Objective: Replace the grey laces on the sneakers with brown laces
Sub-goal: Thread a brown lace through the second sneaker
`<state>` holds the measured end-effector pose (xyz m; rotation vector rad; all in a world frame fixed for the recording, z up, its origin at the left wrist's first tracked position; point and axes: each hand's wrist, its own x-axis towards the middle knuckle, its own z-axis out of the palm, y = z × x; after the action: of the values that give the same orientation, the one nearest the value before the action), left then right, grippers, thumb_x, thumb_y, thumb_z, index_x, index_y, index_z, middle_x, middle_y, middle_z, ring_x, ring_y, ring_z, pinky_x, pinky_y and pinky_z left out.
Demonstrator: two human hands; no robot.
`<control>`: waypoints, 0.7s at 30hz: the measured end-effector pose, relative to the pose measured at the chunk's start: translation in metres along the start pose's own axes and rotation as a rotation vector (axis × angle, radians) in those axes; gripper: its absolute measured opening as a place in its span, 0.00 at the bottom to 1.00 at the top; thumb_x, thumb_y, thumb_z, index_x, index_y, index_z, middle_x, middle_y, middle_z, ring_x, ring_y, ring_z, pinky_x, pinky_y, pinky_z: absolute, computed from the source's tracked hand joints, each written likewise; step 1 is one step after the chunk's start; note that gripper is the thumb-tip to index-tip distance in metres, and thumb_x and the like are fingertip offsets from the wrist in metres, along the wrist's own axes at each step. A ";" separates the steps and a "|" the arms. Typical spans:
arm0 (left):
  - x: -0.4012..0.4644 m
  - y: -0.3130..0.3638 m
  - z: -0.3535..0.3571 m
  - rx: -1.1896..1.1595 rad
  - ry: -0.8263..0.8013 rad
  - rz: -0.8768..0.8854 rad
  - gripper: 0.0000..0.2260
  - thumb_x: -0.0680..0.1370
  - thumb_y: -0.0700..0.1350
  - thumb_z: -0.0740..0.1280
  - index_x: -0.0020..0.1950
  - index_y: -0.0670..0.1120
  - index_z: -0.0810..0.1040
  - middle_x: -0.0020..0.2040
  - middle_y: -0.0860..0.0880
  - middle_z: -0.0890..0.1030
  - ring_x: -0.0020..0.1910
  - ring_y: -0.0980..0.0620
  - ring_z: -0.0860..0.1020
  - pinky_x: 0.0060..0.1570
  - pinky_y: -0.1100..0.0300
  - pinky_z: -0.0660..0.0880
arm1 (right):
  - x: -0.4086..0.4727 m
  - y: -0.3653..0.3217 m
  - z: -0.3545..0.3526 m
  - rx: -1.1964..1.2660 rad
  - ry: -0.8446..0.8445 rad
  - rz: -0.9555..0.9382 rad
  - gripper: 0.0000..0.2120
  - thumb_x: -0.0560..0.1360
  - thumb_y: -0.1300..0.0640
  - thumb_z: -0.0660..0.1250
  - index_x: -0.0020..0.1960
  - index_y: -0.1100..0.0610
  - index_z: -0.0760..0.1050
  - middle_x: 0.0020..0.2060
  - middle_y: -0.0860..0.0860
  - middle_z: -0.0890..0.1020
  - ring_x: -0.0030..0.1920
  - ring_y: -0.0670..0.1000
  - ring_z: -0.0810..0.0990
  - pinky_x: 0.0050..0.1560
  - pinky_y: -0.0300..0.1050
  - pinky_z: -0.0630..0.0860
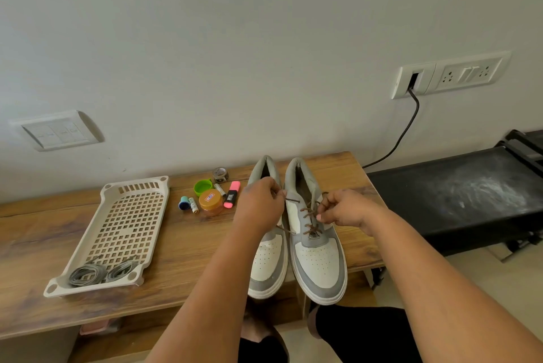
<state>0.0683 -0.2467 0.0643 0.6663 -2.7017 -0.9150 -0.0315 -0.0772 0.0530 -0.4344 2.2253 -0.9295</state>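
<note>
Two white and grey sneakers stand side by side on the wooden table [182, 245], toes toward me. The right sneaker [318, 262] has a brown lace [310, 217] threaded through its eyelets. My left hand [260, 205] pinches one end of that lace above the left sneaker [269, 267], most of whose top it hides. My right hand [342, 208] pinches the other end at the right sneaker's upper eyelets. Two coiled grey laces [100, 273] lie in the near end of a beige perforated tray [123, 227].
Small items sit behind the left sneaker: a pink highlighter [232, 194], an orange-lidded jar [210, 200], a green cap [202, 187], batteries [193, 205] and a tape roll [220, 174]. A black bench [458, 195] stands to the right. A cable [402, 133] hangs from the wall socket.
</note>
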 end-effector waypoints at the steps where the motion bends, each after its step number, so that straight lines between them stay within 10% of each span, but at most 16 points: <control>1: 0.000 -0.001 -0.002 0.056 0.035 -0.014 0.07 0.81 0.47 0.64 0.52 0.45 0.78 0.40 0.51 0.77 0.38 0.55 0.75 0.35 0.63 0.67 | -0.001 0.000 0.000 -0.055 -0.005 -0.012 0.08 0.71 0.59 0.76 0.47 0.54 0.80 0.45 0.50 0.82 0.48 0.49 0.79 0.59 0.51 0.77; 6: -0.007 0.000 -0.002 0.315 0.175 0.051 0.10 0.79 0.47 0.67 0.58 0.45 0.77 0.57 0.47 0.75 0.58 0.46 0.71 0.54 0.56 0.71 | -0.001 -0.002 0.003 -0.130 0.050 -0.055 0.08 0.70 0.57 0.77 0.45 0.53 0.80 0.43 0.48 0.82 0.45 0.46 0.78 0.55 0.47 0.78; 21: -0.014 0.004 0.039 -0.003 -0.322 -0.085 0.11 0.72 0.53 0.76 0.46 0.49 0.79 0.44 0.52 0.80 0.44 0.55 0.78 0.45 0.59 0.77 | -0.010 -0.008 -0.003 -0.295 0.049 -0.151 0.02 0.78 0.56 0.67 0.50 0.53 0.77 0.44 0.46 0.81 0.43 0.43 0.78 0.39 0.36 0.70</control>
<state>0.0662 -0.2168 0.0352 0.6908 -2.9686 -1.1348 -0.0255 -0.0760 0.0651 -0.7302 2.4103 -0.6928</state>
